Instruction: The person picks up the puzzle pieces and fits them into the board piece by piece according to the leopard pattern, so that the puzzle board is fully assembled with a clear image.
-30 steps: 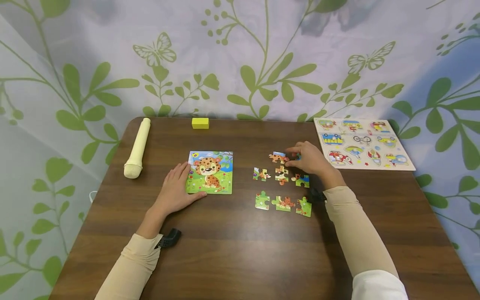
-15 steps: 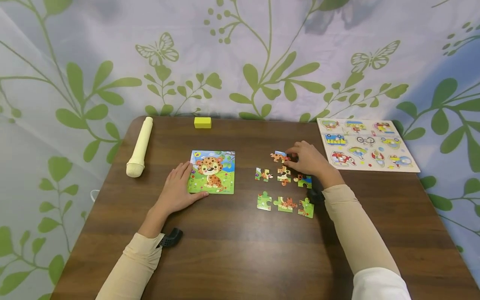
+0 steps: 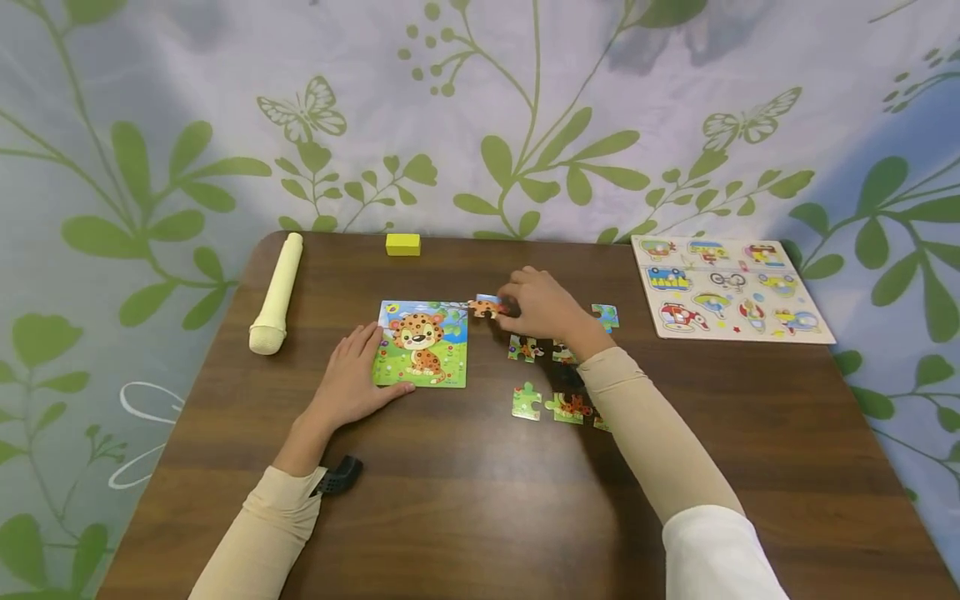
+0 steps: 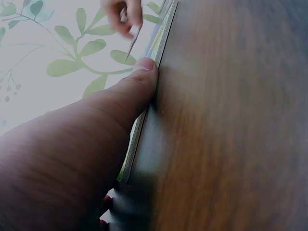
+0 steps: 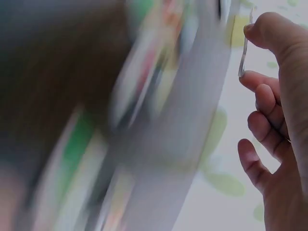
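In the head view, the square leopard picture board (image 3: 431,343) lies flat on the table. My left hand (image 3: 347,383) rests with spread fingers on its left edge, the thumb along the lower edge. My right hand (image 3: 546,307) pinches a spotted puzzle piece (image 3: 486,307) just right of the board's upper right corner. In the right wrist view, the thin piece (image 5: 245,53) stands between thumb and fingertips of my right hand (image 5: 284,106). Several pieces lie under and near the right forearm, among them a green corner piece (image 3: 527,402) and a blue piece (image 3: 606,316).
A cream microphone (image 3: 277,296) lies at the left of the brown table (image 3: 450,517). A yellow block (image 3: 402,244) sits at the back edge. At the back right lies a vehicle puzzle board (image 3: 731,292). A leaf-patterned cloth (image 3: 450,100) hangs behind the table.
My right hand has moved left from the group of pieces toward the leopard board, carrying the spotted piece. The blue piece it covered now shows. My left hand stays on the board.
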Tool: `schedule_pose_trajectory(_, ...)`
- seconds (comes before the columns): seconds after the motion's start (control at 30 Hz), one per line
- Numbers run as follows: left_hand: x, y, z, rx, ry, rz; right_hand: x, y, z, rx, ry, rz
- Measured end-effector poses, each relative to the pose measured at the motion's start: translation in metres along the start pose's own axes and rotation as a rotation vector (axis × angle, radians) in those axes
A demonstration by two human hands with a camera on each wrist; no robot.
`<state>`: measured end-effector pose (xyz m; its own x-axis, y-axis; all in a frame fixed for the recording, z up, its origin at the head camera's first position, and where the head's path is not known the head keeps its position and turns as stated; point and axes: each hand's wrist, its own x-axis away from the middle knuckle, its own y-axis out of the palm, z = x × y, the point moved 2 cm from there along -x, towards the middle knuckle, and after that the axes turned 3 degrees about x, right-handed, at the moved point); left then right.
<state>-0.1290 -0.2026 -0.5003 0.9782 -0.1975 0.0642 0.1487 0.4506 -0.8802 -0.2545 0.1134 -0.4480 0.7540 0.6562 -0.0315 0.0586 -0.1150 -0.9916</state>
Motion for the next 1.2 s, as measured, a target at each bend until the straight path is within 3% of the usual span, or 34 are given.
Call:
schedule_pose_trajectory(0.2, 0.002, 0.003, 0.003, 0.016, -0.006, -0.003, -0.037, 0.015, -0.053, 0.020, -0.058, -0.041)
schedule_pose_trajectory(0.37, 0.001, 0.007, 0.003, 0.010, 0.004, 0.000, -0.052, 0.027, -0.073, 0.069, -0.073, -0.064)
schedule_pose_trajectory(0.9, 0.000, 0.009, 0.001, 0.008, 0.015, 0.026, -0.058, 0.031, -0.089, 0.173, -0.078, -0.047)
schedule_pose_trajectory(1.2, -0.005, 0.000, 0.001, 0.007, 0.007, 0.003, -0.068, 0.027, -0.095, 0.158, -0.039, -0.045)
